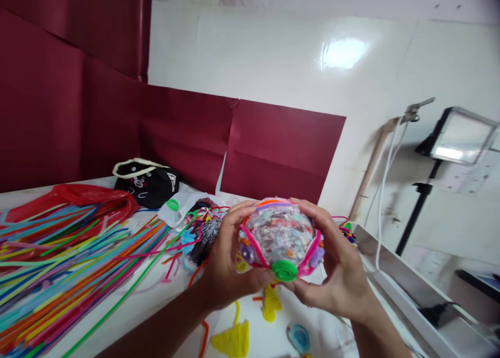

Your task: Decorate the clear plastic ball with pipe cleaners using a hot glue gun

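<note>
Both hands hold up a rounded pipe-cleaner craft piece [281, 233] above the table. Its middle looks clear and glossy with mottled grey, white and red; pink strips and purple and orange tufts edge it. At its lower front sits a green coiled disc [284, 270]. My left hand [230, 254] wraps its left side, thumb below. On the right side my right hand [336, 264] does the same, fingers over the top. Beneath lie a yellow wound triangle [234, 340], a small yellow piece [270, 302] and a blue coiled disc [300, 338].
Many coloured pipe cleaners [89, 275] spread over the left of the table, beside a red plastic bag [78, 194]. Behind them are a black pouch [146, 183] and a dark yarn bundle [205, 238]. A lamp on a stand [461, 137] and a white cable [385, 191] are at right.
</note>
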Tool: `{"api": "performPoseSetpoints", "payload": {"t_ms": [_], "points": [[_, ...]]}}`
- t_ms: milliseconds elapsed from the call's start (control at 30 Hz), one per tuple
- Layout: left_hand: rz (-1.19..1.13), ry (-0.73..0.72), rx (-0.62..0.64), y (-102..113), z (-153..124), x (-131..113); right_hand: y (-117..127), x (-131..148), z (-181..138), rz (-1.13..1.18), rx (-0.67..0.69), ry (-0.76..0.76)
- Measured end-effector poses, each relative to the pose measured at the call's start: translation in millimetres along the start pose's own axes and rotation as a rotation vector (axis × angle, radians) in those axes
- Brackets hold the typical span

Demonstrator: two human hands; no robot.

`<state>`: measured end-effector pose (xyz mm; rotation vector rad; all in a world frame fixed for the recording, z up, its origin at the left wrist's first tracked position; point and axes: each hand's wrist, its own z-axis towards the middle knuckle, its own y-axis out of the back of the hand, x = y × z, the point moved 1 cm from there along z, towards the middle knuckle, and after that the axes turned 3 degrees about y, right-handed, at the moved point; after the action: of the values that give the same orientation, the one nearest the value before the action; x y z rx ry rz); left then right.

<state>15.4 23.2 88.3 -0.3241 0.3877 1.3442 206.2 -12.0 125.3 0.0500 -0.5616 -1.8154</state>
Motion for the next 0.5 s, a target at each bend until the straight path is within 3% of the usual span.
{"api": "performPoseSetpoints", "payload": {"t_ms": [333, 500], "points": [[-0.091, -0.003, -0.004, -4.3, -1.7, -7.2, -6.4, 6.4, 2.8, 0.062, -0.027, -0.008], [-0.031, 0.001, -0.041, -2.8, -0.4, -11.1, -8.8, 4.1, 4.7, 0.116, -0.030, -0.030]]}}
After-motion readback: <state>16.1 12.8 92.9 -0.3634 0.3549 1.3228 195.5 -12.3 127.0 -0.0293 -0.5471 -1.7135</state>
